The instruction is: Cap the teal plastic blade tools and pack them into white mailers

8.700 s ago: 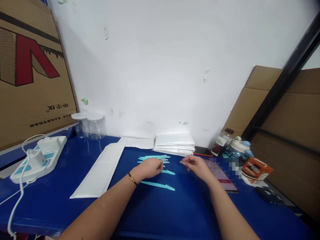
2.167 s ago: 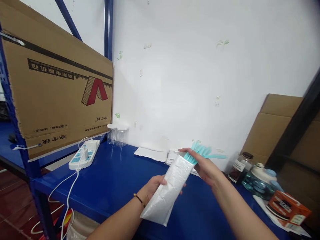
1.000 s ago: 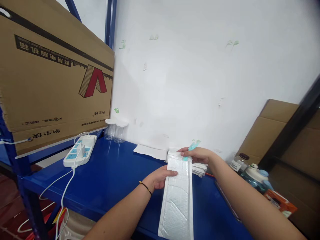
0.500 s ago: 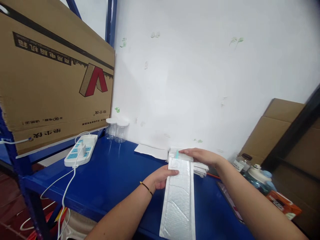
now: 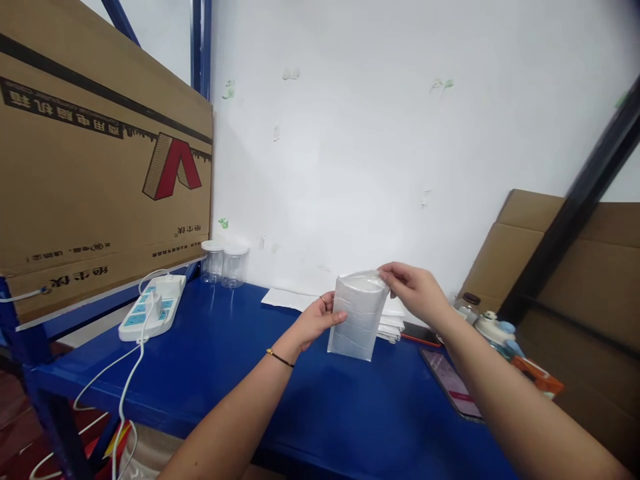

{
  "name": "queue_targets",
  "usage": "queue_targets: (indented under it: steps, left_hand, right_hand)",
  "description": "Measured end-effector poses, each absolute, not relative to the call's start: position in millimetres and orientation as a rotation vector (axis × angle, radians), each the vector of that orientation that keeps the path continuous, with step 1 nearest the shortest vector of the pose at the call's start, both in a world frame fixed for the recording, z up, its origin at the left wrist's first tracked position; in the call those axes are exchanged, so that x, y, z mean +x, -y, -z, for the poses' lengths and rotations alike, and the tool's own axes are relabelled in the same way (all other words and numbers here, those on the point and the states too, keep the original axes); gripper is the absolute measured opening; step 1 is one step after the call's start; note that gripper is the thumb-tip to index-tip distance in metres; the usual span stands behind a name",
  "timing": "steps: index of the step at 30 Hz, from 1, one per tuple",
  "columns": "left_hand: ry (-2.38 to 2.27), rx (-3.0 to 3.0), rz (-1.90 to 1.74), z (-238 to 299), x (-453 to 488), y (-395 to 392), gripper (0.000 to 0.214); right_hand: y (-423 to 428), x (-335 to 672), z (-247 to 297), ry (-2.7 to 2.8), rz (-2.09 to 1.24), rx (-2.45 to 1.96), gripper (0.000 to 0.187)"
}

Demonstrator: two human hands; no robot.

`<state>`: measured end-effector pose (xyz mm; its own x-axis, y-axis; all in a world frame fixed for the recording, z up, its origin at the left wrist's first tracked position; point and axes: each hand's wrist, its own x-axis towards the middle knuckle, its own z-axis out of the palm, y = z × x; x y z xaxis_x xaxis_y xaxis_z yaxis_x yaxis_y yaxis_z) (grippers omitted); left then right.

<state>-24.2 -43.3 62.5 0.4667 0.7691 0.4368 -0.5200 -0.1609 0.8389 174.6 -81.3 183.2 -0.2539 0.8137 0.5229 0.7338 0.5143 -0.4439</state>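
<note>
A silvery-white bubble mailer (image 5: 356, 320) is held up over the blue table, its top edge parted at the mouth. My left hand (image 5: 320, 323) grips it by the left side, thumb on the near face and fingers behind. At the upper right corner, my right hand (image 5: 413, 287) pinches the rim of the mouth. The inside of the mailer cannot be made out. Behind and to the right lies a stack of white mailers (image 5: 391, 327), partly hidden by the held one.
A power strip (image 5: 154, 307) with a plugged-in white charger and cables lies left on the blue table (image 5: 240, 373). Two clear jars (image 5: 233, 267) stand by the wall. A phone (image 5: 453, 387), bottles (image 5: 467, 305) and an orange box (image 5: 537, 375) are at the right.
The mailer has gone from lying lengthwise towards me to being held up, looking shorter, with its mouth parted. My right hand has moved to the mouth's right corner. The view has shifted slightly.
</note>
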Motion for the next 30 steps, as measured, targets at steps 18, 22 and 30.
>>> queue_targets:
  steps: [18, 22, 30]
  left_hand:
    - [-0.486, 1.357, -1.433, -78.4, -23.5, 67.3, 0.030]
    - [-0.473, 1.353, -1.308, -77.0, -24.6, 70.5, 0.030]
    - [-0.625, 1.620, -1.241, -87.2, -17.0, 74.9, 0.028]
  right_hand:
    - [115.1, 178.1, -135.3, 2.033, -0.464, -0.977, 0.026]
    - [110.8, 175.2, -124.0, 1.962, -0.381, -1.070, 0.022]
    - [115.2, 173.3, -131.4, 2.138, -0.377, -1.258, 0.035]
